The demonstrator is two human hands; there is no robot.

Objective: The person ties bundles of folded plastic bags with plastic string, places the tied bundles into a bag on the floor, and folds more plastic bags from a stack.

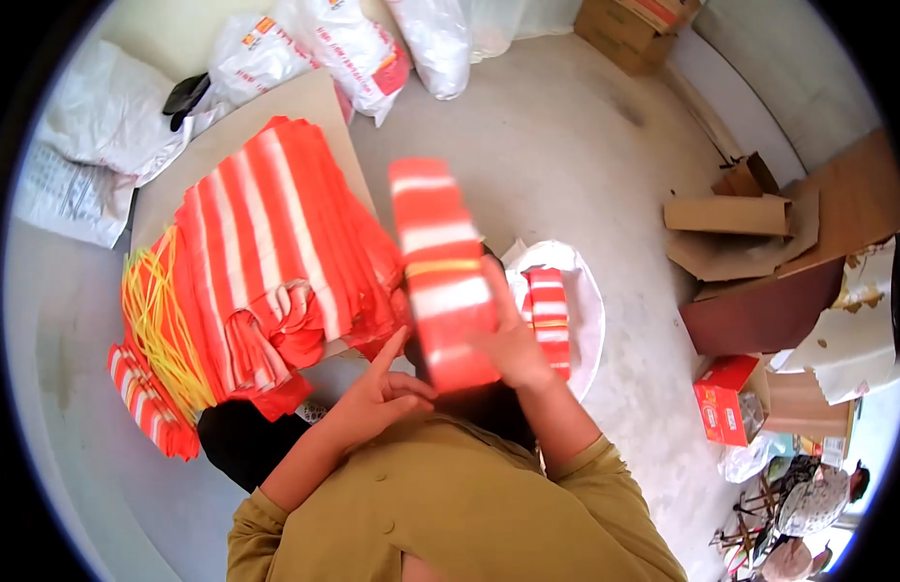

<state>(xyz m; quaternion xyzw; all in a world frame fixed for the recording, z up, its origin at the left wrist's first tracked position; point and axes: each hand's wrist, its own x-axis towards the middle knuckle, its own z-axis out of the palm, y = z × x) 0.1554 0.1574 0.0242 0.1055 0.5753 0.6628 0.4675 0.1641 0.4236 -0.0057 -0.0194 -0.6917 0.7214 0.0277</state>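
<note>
A folded bundle of red-and-white striped plastic bags (438, 228), with a yellow band around its middle, is held up in front of me. My right hand (513, 339) grips its right edge near the lower end. Close to the bundle's lower left side is my left hand (384, 393), its index finger stretched out and the other fingers loosely bent; whether it touches the bundle I cannot tell. To the left lies a large pile of the same striped bags (265, 223). Yellow bands (159, 325) are heaped on the pile's left edge, beside another folded striped bundle (149, 403).
Right of my hands stands a white round container (588, 320) with striped bundles (547, 315) inside. Filled white sacks (353, 48) line the wall. Cardboard boxes (726, 218) and a red carton (726, 403) sit at the right. Another person (818, 500) is at the far lower right.
</note>
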